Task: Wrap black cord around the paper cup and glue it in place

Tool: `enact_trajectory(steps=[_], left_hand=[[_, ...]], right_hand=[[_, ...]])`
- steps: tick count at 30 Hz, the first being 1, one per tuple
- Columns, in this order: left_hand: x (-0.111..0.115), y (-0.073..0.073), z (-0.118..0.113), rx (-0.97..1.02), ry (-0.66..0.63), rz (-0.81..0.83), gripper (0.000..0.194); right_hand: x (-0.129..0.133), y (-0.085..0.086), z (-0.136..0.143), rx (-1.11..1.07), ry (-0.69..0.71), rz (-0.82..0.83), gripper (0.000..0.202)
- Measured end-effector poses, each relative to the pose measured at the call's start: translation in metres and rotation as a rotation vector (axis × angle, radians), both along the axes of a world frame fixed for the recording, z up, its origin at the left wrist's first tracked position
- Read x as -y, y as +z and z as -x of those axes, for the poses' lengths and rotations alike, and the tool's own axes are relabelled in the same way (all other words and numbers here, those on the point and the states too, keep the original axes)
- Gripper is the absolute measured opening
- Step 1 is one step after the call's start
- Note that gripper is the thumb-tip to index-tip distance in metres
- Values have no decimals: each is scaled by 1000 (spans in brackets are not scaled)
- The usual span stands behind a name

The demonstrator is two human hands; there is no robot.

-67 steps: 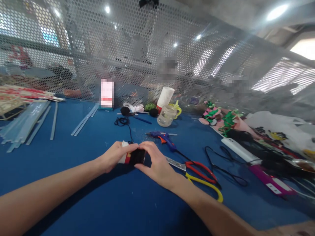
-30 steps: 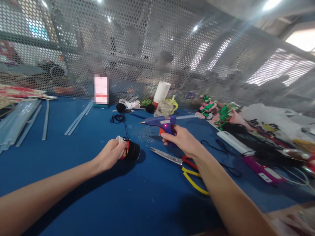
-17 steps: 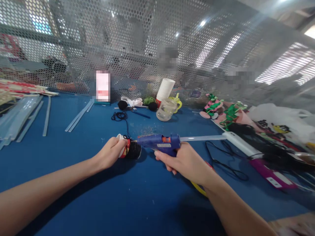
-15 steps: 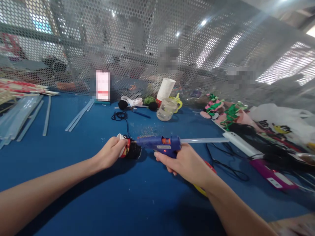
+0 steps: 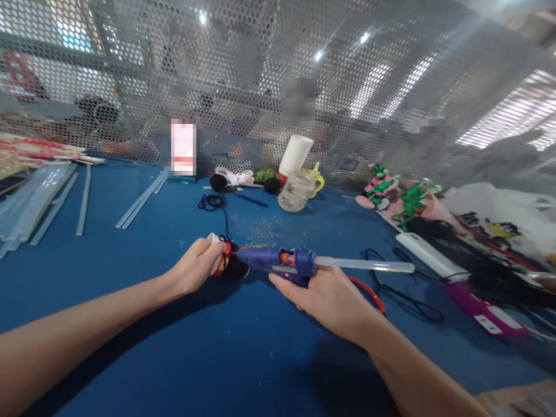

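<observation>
My left hand (image 5: 197, 266) is closed around a paper cup (image 5: 214, 238) lying on its side. Black yarn (image 5: 237, 267) wraps the cup's right-hand part, beside a red printed band. In my right hand (image 5: 325, 295) is a blue hot glue gun (image 5: 264, 256), gripped by its handle, with a small red light lit. Its nozzle meets the cup at the edge of the wrapped yarn; whether glue is coming out cannot be seen. A clear glue stick (image 5: 369, 264) juts from the gun's back. A loose yarn strand (image 5: 212, 201) trails from the cup across the table.
Glue sticks (image 5: 37, 197) lie at the left. Behind are a phone (image 5: 183, 147), black yarn balls (image 5: 218, 183), a clear jar (image 5: 294, 194) and stacked paper cups (image 5: 296, 155). At the right are a purple-and-white power strip (image 5: 486, 310), black cables, craft flowers (image 5: 410, 202) and a plastic bag (image 5: 478, 200).
The glue gun has tilted, its rear end and glue stick dropping lower, and its nozzle has shifted slightly left along the cup. My left hand keeps its hold on the cup.
</observation>
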State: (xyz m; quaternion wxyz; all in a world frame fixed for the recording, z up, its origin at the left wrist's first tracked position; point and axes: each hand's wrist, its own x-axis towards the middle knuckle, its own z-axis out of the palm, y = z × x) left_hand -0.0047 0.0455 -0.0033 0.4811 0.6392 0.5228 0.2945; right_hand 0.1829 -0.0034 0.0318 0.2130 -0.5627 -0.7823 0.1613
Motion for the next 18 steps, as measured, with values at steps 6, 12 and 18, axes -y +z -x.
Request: enact_trajectory(steps=[6,12,18], left_hand=[[1,0,0,24,9,17,28],[-1,-2,0,47,16,36,26],[0,-3,-1,59,23,31,28]], right_hand=[[3,-3,-1,26,71,-80,15],[6,-4,-2,-1,87,-59,15],[8,-3,-1,17,74,-69,13]])
